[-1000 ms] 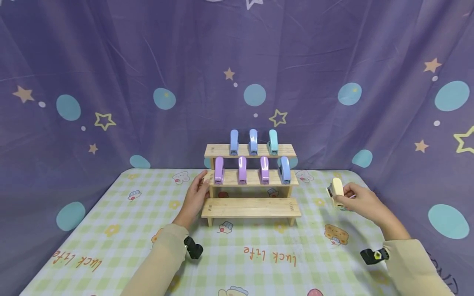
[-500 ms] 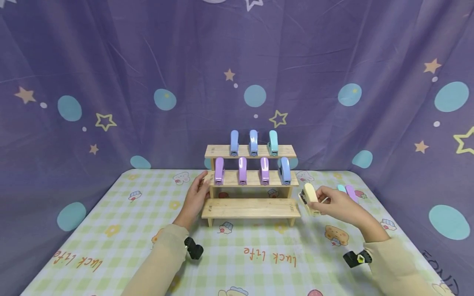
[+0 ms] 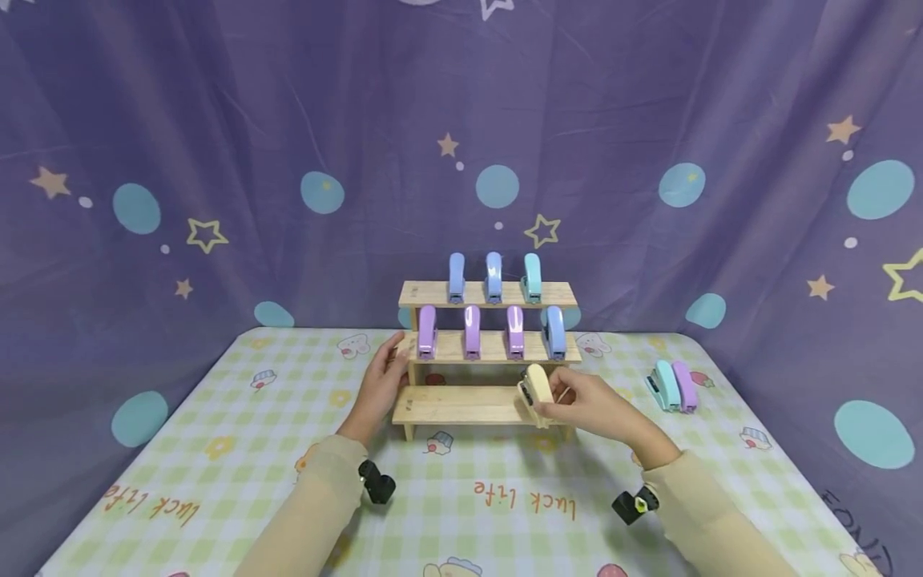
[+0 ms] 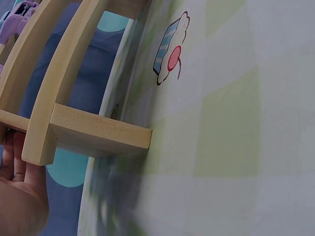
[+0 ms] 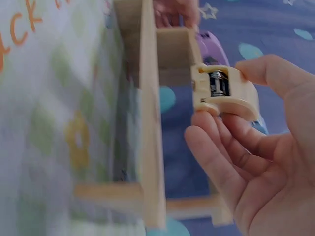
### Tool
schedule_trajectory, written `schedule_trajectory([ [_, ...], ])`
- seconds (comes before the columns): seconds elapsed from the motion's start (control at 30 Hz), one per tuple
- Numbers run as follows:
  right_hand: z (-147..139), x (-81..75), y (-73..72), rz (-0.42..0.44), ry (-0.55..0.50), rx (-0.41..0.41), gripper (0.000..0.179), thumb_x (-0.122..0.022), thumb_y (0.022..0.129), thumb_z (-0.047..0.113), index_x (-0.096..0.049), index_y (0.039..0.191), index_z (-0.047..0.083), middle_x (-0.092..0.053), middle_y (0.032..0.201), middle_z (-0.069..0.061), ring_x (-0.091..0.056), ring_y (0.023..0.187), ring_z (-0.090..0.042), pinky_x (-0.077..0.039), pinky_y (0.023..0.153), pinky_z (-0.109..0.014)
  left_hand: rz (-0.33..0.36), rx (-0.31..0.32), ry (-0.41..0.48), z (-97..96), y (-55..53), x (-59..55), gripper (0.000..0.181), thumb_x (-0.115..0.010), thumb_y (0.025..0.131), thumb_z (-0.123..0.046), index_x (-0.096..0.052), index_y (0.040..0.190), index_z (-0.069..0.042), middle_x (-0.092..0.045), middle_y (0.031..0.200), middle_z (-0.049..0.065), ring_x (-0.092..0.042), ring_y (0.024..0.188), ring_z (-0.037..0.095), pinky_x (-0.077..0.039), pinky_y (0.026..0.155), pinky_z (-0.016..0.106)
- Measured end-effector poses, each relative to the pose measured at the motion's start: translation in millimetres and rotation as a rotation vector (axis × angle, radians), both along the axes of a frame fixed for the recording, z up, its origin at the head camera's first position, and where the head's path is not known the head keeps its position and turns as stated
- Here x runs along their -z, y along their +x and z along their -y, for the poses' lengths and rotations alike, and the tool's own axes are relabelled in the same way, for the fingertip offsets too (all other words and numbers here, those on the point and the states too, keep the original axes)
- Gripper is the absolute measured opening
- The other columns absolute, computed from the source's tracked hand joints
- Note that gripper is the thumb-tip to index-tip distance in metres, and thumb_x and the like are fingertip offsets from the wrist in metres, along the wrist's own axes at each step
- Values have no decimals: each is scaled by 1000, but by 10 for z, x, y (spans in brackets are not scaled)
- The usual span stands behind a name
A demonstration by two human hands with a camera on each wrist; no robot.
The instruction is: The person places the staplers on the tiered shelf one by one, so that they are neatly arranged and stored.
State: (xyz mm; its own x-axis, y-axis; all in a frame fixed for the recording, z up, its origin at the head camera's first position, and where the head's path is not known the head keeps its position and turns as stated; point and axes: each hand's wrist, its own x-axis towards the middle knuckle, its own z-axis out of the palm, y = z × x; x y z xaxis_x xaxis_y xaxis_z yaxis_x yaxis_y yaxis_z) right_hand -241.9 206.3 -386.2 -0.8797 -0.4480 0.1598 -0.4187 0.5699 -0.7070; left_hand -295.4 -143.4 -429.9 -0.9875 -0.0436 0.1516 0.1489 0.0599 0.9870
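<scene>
A cream stapler (image 3: 537, 393) is pinched between the thumb and fingers of my right hand (image 3: 594, 405), over the right part of the bottom step of a wooden three-step stand (image 3: 461, 406). In the right wrist view the cream stapler (image 5: 229, 91) shows its front end, close above the step's board. My left hand (image 3: 380, 385) rests against the stand's left side at the middle step; in the left wrist view its fingers (image 4: 18, 157) reach behind the wood. The middle step bears three purple staplers (image 3: 472, 332) and a blue stapler (image 3: 554, 332).
Two blue staplers (image 3: 493, 276) and a teal stapler (image 3: 532, 276) stand on the top step. On the table's right side, a teal stapler (image 3: 667, 386) and a purple stapler (image 3: 684, 387) stand side by side. A purple curtain (image 3: 606, 104) hangs behind the checked tablecloth (image 3: 238, 449).
My right hand has carried the cream stapler leftward from the table's right side to the bottom step, uncovering the teal and purple staplers there. My left hand has stayed at the stand.
</scene>
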Motion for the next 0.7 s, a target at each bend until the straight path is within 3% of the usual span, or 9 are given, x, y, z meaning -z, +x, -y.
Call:
schedule_trajectory([
  [0.5, 730, 162, -85, -19, -38, -32, 31, -75, 90, 41, -56, 92, 16, -60, 81, 4, -56, 70, -13, -49, 60, -29, 12, -3, -13, 10, -5, 5, 49, -47, 108, -29, -37, 156, -22, -47, 134, 13, -51, 123, 31, -44, 105, 46],
  [0.7, 964, 244, -117, 11, -76, 0, 32, -75, 89, 43, -57, 92, 17, -61, 81, 4, -56, 72, -12, -50, 60, -29, 0, -6, -11, -6, -6, -12, 49, -47, 108, -27, -37, 156, -19, -48, 134, 15, -51, 122, 33, -45, 104, 48],
])
